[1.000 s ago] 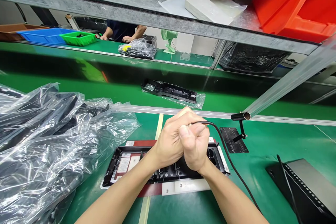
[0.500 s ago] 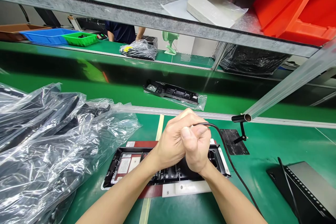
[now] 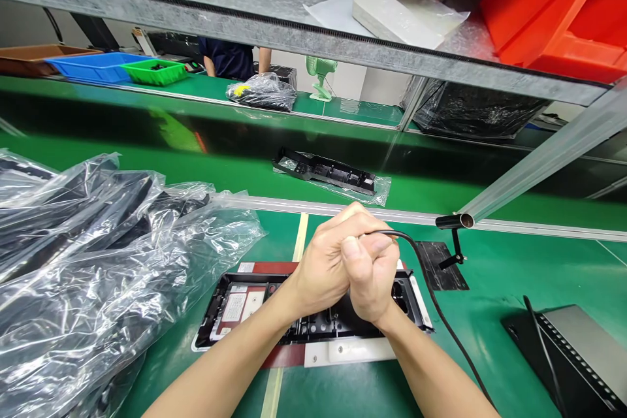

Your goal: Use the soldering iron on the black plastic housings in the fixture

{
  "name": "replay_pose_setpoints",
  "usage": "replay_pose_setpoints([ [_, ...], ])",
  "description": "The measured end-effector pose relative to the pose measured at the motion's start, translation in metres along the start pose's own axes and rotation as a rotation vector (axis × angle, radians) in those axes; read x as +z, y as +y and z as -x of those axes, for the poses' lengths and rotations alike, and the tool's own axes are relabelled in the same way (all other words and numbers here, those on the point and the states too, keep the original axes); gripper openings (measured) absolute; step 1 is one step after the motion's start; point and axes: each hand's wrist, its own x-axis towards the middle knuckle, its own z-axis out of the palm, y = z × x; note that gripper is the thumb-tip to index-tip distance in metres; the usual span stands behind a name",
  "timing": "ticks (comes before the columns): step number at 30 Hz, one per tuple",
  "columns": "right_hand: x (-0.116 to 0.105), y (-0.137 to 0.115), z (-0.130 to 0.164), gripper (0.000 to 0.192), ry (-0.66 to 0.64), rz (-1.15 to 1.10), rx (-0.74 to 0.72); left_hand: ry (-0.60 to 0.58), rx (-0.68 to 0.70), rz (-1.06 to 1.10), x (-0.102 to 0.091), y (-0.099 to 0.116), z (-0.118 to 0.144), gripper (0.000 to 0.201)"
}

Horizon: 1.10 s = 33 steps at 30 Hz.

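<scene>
Taking the black frame on its white-and-red fixture plate as the landmark: to its left lies a heap of clear plastic bags with dark parts inside, which suggests more pieces waiting. The frame itself sits seated in the fixture, so the loading looks done. Directly above the frame's right half, the left hand and the right hand are pressed together into one fist, both clamped around something that the fingers hide; only a black cable shows, leaving the top of the fist and running down to the right of the frame. What the hidden tip touches cannot be told, so the work on the frame appears to be mid-step rather than finished. Beyond the frame, on the belt, another black frame rests on a clear bag. To the right of the landmark stands a small black stand, and farther right a dark box.
</scene>
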Motion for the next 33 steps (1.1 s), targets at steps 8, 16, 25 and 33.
replay_pose_setpoints([
  [8, -0.0006, -0.0028, -0.0028, 0.043, -0.003, -0.079, -0.011, -0.007, -0.01, 0.046, -0.0006, 0.0001, 0.0, 0.023],
  [16, -0.0005, -0.0017, -0.0006, 0.043, -0.024, -0.062, 0.045, 0.013, -0.005, 0.063, 0.0006, -0.0021, -0.0002, 0.028],
  [25, 0.0009, -0.0002, 0.0021, 0.043, -0.006, -0.038, 0.016, 0.016, -0.022, 0.074, -0.0006, -0.0019, 0.0004, 0.025],
  [33, 0.0018, 0.0001, 0.0015, 0.043, 0.004, -0.042, 0.007, 0.024, -0.023, 0.064, -0.0004, -0.0033, 0.0003, 0.026],
])
